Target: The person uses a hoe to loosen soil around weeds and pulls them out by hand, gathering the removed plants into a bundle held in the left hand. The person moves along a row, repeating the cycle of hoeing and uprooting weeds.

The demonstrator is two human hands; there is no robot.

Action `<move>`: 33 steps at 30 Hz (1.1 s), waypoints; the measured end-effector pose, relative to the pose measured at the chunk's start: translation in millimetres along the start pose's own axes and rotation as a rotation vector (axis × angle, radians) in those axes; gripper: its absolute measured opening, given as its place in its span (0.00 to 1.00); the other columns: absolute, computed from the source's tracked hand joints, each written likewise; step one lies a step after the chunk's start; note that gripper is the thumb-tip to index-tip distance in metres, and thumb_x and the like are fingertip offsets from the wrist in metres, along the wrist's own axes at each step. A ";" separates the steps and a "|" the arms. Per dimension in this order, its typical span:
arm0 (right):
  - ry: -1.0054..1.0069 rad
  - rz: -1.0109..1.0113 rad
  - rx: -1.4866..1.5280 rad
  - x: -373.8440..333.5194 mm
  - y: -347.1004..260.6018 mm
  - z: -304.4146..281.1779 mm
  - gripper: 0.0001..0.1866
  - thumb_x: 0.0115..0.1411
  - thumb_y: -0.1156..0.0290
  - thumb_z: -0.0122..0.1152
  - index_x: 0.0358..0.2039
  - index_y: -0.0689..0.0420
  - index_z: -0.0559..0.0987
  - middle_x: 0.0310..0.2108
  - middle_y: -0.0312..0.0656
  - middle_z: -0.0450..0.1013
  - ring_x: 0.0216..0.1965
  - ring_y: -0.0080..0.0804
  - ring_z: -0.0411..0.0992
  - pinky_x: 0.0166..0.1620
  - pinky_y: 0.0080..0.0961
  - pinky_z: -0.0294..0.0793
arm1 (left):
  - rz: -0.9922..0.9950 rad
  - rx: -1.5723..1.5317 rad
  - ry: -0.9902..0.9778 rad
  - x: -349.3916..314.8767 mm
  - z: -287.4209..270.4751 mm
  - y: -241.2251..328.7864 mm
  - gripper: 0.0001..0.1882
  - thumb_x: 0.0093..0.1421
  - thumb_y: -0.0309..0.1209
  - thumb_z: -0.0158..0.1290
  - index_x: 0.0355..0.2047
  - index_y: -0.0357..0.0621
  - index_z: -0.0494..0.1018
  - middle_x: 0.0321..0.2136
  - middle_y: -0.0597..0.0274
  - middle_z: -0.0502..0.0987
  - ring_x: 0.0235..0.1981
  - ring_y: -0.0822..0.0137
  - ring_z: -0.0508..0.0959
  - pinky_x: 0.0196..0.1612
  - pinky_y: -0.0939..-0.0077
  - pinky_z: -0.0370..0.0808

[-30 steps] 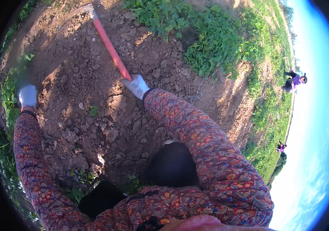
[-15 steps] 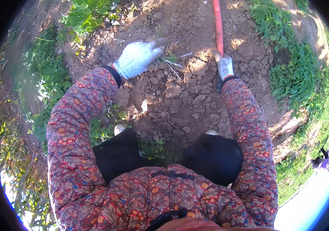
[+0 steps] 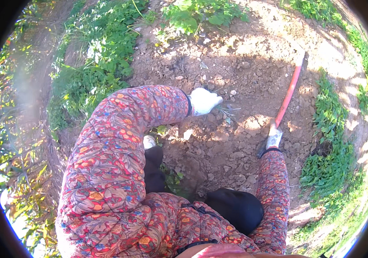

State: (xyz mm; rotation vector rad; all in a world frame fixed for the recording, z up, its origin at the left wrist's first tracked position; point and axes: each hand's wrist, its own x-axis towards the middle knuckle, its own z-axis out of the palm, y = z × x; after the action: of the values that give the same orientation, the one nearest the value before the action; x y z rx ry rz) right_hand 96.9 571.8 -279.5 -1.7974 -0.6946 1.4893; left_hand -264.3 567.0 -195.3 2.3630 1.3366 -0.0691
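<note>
While we crouch over the bare soil (image 3: 235, 86), our left hand (image 3: 204, 101), in a white glove, is closed with its fingers curled down at a small tuft of thin weed stems (image 3: 227, 112) lying on the ground; we cannot tell whether the fingers actually pinch the stems. Our right hand (image 3: 274, 138), also gloved, is wrapped shut around the lower end of a red tool handle (image 3: 288, 96). The handle runs up and away across the soil; its far end sits in shadow, so the tool head is hard to make out. No container shows. Green plants (image 3: 93, 81) border the soil on both sides.
</note>
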 end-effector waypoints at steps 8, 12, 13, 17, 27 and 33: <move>0.030 -0.025 -0.044 -19.1 -9.2 19.1 0.15 0.62 0.59 0.61 0.27 0.57 0.73 0.16 0.33 0.65 0.13 0.23 0.60 0.17 0.24 0.57 | -0.639 -0.275 0.110 -184.1 -51.3 -12.4 0.16 0.58 0.39 0.55 0.45 0.50 0.73 0.30 0.52 0.80 0.32 0.48 0.81 0.36 0.55 0.76; 0.051 -0.214 -0.098 -60.8 -38.1 35.2 0.13 0.61 0.58 0.62 0.28 0.54 0.74 0.16 0.32 0.66 0.13 0.21 0.61 0.17 0.22 0.58 | -0.824 -0.340 0.247 -220.5 -34.1 -22.3 0.15 0.54 0.36 0.61 0.42 0.49 0.73 0.26 0.51 0.79 0.33 0.48 0.80 0.34 0.60 0.75; 0.021 -0.243 -0.101 -65.3 -42.2 34.3 0.14 0.61 0.59 0.63 0.28 0.54 0.73 0.16 0.32 0.66 0.13 0.21 0.61 0.17 0.22 0.58 | -0.788 -0.347 0.258 -217.1 -39.9 -32.0 0.16 0.53 0.35 0.61 0.41 0.49 0.74 0.28 0.52 0.79 0.33 0.49 0.80 0.35 0.61 0.76; -0.088 -0.332 -0.251 -118.8 -122.8 84.0 0.13 0.58 0.62 0.63 0.27 0.56 0.71 0.15 0.33 0.65 0.12 0.22 0.62 0.17 0.22 0.61 | -0.532 -0.065 0.638 -175.9 -37.4 -121.7 0.18 0.53 0.31 0.60 0.45 0.49 0.73 0.36 0.53 0.78 0.34 0.49 0.80 0.36 0.60 0.77; -0.222 -0.242 -0.544 -194.7 -196.2 206.3 0.11 0.60 0.65 0.62 0.28 0.59 0.74 0.16 0.31 0.66 0.14 0.18 0.63 0.18 0.21 0.62 | -0.619 -0.104 0.513 -61.7 -16.9 -201.0 0.09 0.60 0.30 0.47 0.40 0.46 0.71 0.38 0.49 0.75 0.30 0.47 0.80 0.30 0.53 0.76; -0.302 -0.237 -0.263 -154.3 -176.6 348.2 0.18 0.64 0.53 0.57 0.28 0.56 0.72 0.15 0.31 0.65 0.13 0.20 0.62 0.16 0.21 0.60 | -0.533 -0.316 0.721 -140.2 13.4 -168.4 0.18 0.53 0.29 0.59 0.45 0.48 0.70 0.46 0.47 0.75 0.35 0.44 0.80 0.36 0.56 0.78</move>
State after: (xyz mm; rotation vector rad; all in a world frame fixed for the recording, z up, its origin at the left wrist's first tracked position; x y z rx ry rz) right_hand -270.2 622.3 -82.2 -1.6182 -1.2595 1.5781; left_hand -476.8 524.0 -229.6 1.7567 2.0843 0.8414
